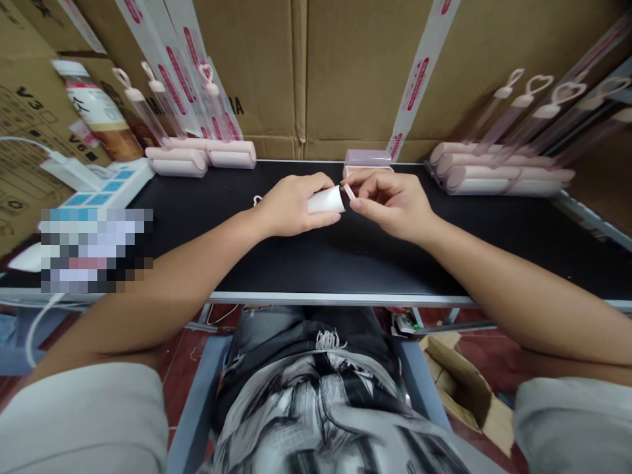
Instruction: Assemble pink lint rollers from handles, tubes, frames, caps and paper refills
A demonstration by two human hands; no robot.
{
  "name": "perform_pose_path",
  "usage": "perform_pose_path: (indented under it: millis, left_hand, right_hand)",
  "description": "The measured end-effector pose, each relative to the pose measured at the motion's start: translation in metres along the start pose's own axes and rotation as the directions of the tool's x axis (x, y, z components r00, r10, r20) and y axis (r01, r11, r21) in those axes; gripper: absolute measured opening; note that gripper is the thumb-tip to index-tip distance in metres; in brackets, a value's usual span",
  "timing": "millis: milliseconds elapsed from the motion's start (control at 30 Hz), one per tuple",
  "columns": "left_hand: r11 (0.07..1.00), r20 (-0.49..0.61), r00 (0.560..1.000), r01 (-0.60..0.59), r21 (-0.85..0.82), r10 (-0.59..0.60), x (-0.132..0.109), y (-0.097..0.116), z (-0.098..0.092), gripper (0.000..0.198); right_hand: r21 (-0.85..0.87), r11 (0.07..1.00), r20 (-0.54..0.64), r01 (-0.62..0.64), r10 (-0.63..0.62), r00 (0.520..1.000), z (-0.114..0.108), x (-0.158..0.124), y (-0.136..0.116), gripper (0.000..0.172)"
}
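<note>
My left hand (296, 204) is wrapped round a white cylinder (326, 201) lying on its side, its end facing right. A small pale heart-shaped loop (257, 200) peeks out to the left of that hand. Between thumb and fingers, my right hand (388, 201) pinches a small white piece, seemingly a round cap (349, 191), just off the cylinder's end. Behind the right hand sits a small pink box (368, 160) with a translucent lilac top; its front is partly hidden by the fingers.
Pink cylinders with clear tubes and loop tops stand at back left (178, 161) and back right (503, 174). A power strip (108, 191), a drink bottle (99, 112) and a blurred-out item (93, 250) are on the left. Cardboard boxes (345, 79) wall the black table's (296, 270) back.
</note>
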State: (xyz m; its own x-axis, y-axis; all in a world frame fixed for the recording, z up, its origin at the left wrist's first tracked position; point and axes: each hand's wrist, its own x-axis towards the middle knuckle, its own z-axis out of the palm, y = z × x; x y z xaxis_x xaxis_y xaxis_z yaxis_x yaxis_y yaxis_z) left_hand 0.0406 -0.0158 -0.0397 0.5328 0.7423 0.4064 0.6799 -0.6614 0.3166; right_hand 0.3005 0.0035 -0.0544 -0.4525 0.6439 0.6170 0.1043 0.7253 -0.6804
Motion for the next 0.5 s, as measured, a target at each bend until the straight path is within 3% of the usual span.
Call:
perform_pose_path:
  millis: [167, 500]
  left_hand:
    - [1.0, -0.035, 0.999, -0.004, -0.027, 0.003, 0.0, 0.0027, 0.0027, 0.055]
    - [0.996, -0.109, 0.992, -0.067, -0.057, 0.061, -0.0016, 0.0004, 0.0059, 0.055]
  right_hand:
    - [-0.078, 0.99, -0.011, 0.114, -0.116, 0.993, 0.0047, -0.0023, 0.0068, 0.043]
    - [-0.151, 0.984, -0.031, 0.094, -0.099, 0.995, 0.0059, -0.0058, 0.0029, 0.045]
